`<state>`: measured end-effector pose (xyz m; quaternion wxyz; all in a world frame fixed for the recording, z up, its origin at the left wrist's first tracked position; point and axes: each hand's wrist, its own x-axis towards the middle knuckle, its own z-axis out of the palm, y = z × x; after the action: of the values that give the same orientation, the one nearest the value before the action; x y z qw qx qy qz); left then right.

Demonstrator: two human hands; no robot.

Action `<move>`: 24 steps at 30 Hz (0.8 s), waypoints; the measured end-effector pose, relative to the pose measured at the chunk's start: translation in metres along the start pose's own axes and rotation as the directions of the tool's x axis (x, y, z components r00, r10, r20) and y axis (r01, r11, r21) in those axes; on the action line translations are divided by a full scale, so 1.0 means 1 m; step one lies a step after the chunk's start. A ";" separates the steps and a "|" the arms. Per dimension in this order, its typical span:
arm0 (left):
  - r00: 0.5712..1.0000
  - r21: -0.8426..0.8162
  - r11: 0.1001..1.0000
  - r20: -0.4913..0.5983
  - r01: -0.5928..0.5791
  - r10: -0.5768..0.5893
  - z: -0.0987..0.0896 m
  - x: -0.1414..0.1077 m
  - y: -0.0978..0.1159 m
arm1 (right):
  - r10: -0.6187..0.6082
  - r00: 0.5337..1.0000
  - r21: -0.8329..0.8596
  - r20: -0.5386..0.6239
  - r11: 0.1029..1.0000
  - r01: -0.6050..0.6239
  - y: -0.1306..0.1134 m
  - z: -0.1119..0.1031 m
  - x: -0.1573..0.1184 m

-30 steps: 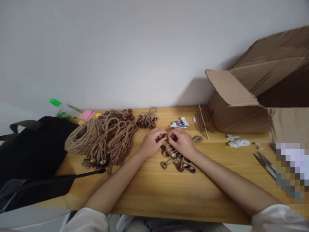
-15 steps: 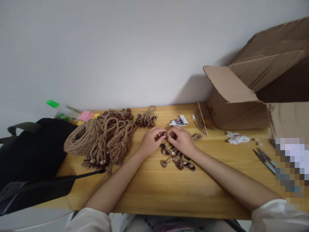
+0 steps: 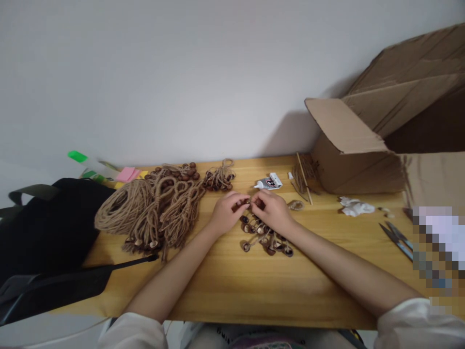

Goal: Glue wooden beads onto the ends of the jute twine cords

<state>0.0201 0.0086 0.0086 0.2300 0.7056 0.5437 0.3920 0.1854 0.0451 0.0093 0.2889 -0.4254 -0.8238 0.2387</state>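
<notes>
While the left hand [image 3: 228,213] and right hand [image 3: 272,212] pinch a small brown piece [image 3: 248,201], a loosened grip could drop it among the corded shells [image 3: 267,242] just below.

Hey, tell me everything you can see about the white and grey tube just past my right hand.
The tube has a grey body with a dark label, its print too small to read. A narrow, tapered white tip points left; the other end widens into a flat white edge. Whether it's plastic or metal, I can't tell. It lies on its side on the wooden table, just beyond your right hand, which isn't holding it.
</notes>
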 end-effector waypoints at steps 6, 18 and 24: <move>1.000 0.002 1.000 -0.003 0.011 -0.011 0.001 0.000 0.000 | 0.000 1.000 -0.010 0.010 1.000 0.000 0.000 0.000 0.000; 1.000 -0.017 1.000 0.004 0.020 -0.020 0.001 0.000 0.001 | 0.004 1.000 -0.010 0.028 1.000 -0.004 -0.001 -0.001 0.001; 0.999 -0.035 0.998 0.006 0.048 -0.048 -0.001 0.002 0.003 | -0.008 1.000 -0.007 0.023 1.000 0.008 -0.001 0.000 0.000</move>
<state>0.0213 0.0091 0.0116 0.2530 0.6892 0.5528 0.3943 0.1853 0.0448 0.0100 0.2788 -0.4203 -0.8296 0.2396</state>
